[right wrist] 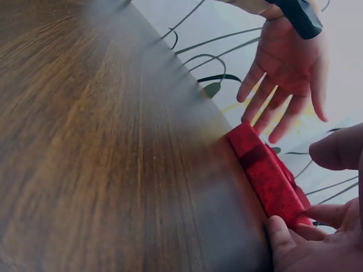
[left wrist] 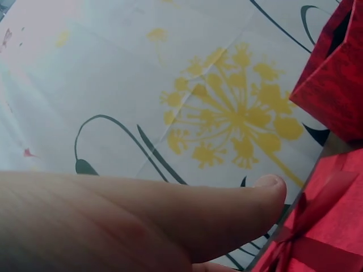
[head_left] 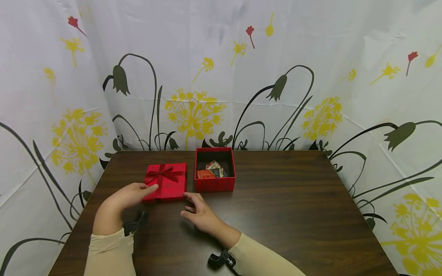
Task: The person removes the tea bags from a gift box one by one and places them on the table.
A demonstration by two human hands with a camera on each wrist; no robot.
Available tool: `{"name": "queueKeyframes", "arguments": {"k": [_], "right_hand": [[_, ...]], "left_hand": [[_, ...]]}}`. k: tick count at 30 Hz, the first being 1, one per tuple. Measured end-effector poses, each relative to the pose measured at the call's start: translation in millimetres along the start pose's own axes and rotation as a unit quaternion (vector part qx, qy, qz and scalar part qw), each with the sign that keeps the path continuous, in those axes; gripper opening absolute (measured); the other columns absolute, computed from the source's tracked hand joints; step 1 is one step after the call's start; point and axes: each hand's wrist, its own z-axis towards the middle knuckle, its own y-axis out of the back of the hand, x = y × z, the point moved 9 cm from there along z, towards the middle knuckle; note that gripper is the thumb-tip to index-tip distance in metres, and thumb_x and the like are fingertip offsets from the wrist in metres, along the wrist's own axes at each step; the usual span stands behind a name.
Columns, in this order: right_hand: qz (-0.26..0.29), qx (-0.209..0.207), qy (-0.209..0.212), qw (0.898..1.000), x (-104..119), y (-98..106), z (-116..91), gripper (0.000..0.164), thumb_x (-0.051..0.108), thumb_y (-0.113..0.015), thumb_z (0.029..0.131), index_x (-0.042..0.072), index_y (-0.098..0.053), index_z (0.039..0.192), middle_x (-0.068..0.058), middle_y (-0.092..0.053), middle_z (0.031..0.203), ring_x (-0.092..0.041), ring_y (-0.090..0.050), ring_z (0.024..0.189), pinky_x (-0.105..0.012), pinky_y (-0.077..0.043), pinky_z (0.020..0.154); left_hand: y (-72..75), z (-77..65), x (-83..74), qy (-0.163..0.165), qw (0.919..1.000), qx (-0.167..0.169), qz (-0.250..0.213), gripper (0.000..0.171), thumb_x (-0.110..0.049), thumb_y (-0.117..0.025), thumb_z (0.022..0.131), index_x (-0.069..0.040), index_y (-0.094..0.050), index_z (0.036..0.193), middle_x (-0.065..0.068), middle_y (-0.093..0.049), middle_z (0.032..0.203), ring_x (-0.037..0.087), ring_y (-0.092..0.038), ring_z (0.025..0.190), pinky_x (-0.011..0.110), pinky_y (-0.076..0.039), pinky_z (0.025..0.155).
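Observation:
A red gift-box lid [head_left: 174, 189] with a dark red ribbon bow [head_left: 165, 174] lies flat on the table, left of the middle. My left hand [head_left: 129, 195] is at its left side, thumb extended over the near-left part in the head view. The right wrist view shows that hand's fingers straight and spread by the lid's far end. At the lid's near right corner is my right hand [head_left: 203, 217], its fingertips right at the edge and loosely bent, with the thumb apart. Just right of the lid stands the red box [head_left: 215, 186], uncovered, with several small card-like pieces [head_left: 213, 168] inside.
The dark wooden table [head_left: 293, 207] extends to the right of the box and toward me. Behind it hangs a white curtain [head_left: 214, 76] with flower prints, close to the back edge. A black wrist device [head_left: 221, 259] is by the right sleeve.

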Motion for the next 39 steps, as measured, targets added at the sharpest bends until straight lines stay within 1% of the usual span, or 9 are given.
{"name": "queueKeyframes", "arguments": {"k": [3,6,9,13,18,26,30,35,39], "right_hand": [[-0.005,0.010,0.002,1.000,-1,-1,0,0.070,0.006,-0.070,0.105,0.003,-0.039,0.167,-0.016,-0.038,0.169,-0.033,-0.036,0.163,-0.041,-0.048,0.123],[-0.016,0.021,-0.006,1.000,-3,0,0,0.075,0.009,-0.070,0.105,0.007,-0.034,0.171,-0.011,-0.035,0.174,-0.029,-0.033,0.164,-0.037,-0.047,0.123],[-0.019,0.026,-0.012,0.999,-3,1,-1,0.076,0.011,-0.070,0.106,0.009,-0.032,0.172,-0.008,-0.033,0.176,-0.026,-0.032,0.165,-0.035,-0.047,0.123],[-0.014,0.029,-0.014,0.999,-2,2,-1,0.075,0.011,-0.069,0.107,0.008,-0.031,0.172,-0.009,-0.032,0.176,-0.026,-0.032,0.165,-0.036,-0.046,0.124],[-0.001,0.033,-0.017,0.999,0,4,0,0.075,0.008,-0.067,0.107,0.005,-0.030,0.172,-0.011,-0.028,0.179,-0.028,-0.031,0.166,-0.036,-0.046,0.123],[0.013,0.034,-0.037,0.999,-5,3,1,0.074,0.008,-0.067,0.108,0.006,-0.030,0.172,-0.010,-0.024,0.182,-0.029,-0.036,0.164,-0.027,-0.048,0.120],[0.016,0.045,-0.033,0.998,-4,5,2,0.072,0.007,-0.066,0.108,0.005,-0.032,0.171,-0.012,-0.024,0.182,-0.029,-0.033,0.165,-0.031,-0.046,0.122],[0.009,0.053,-0.045,0.998,-7,8,4,0.070,0.011,-0.065,0.109,0.008,-0.034,0.171,-0.008,-0.028,0.181,-0.027,-0.034,0.165,-0.040,-0.040,0.128],[0.006,0.050,-0.052,0.997,-9,8,4,0.067,0.012,-0.064,0.110,0.009,-0.036,0.171,-0.005,-0.032,0.180,-0.025,-0.035,0.165,-0.040,-0.035,0.131]], "left_hand": [[-1.3,1.4,-0.7,0.009,0.9999,-0.002,0.012,0.097,-0.064,-0.044,0.111,0.023,-0.041,0.153,0.047,-0.042,0.157,0.064,-0.043,0.146,0.074,-0.042,0.117],[-2.6,4.1,-2.0,0.008,0.9995,-0.006,0.029,0.097,-0.066,-0.044,0.110,0.022,-0.044,0.152,0.048,-0.041,0.157,0.065,-0.043,0.145,0.074,-0.043,0.116],[-3.0,7.1,-2.1,0.012,0.9992,-0.010,0.037,0.096,-0.066,-0.044,0.110,0.021,-0.044,0.153,0.049,-0.037,0.157,0.065,-0.038,0.146,0.075,-0.042,0.117],[-4.0,10.0,-1.7,0.021,0.9991,-0.013,0.034,0.097,-0.066,-0.046,0.109,0.020,-0.043,0.153,0.052,-0.032,0.154,0.066,-0.035,0.143,0.077,-0.042,0.115],[-3.7,10.7,-5.0,0.020,0.9990,-0.014,0.038,0.096,-0.065,-0.047,0.109,0.020,-0.042,0.154,0.053,-0.029,0.152,0.068,-0.034,0.141,0.078,-0.042,0.113],[-6.2,14.7,-2.3,0.019,0.9986,-0.020,0.046,0.094,-0.062,-0.047,0.110,0.020,-0.041,0.155,0.053,-0.031,0.150,0.067,-0.032,0.140,0.077,-0.044,0.112],[-5.7,14.7,-1.9,0.017,0.9984,-0.025,0.047,0.095,-0.063,-0.048,0.109,0.021,-0.041,0.154,0.052,-0.033,0.149,0.066,-0.033,0.140,0.077,-0.045,0.112],[-6.5,16.3,-1.7,0.016,0.9983,-0.028,0.048,0.097,-0.064,-0.048,0.109,0.022,-0.043,0.152,0.051,-0.036,0.146,0.065,-0.035,0.138,0.076,-0.046,0.111],[-8.2,17.1,-0.7,0.017,0.9985,-0.028,0.045,0.097,-0.063,-0.048,0.109,0.022,-0.041,0.152,0.050,-0.037,0.146,0.063,-0.033,0.137,0.075,-0.048,0.110]]}}
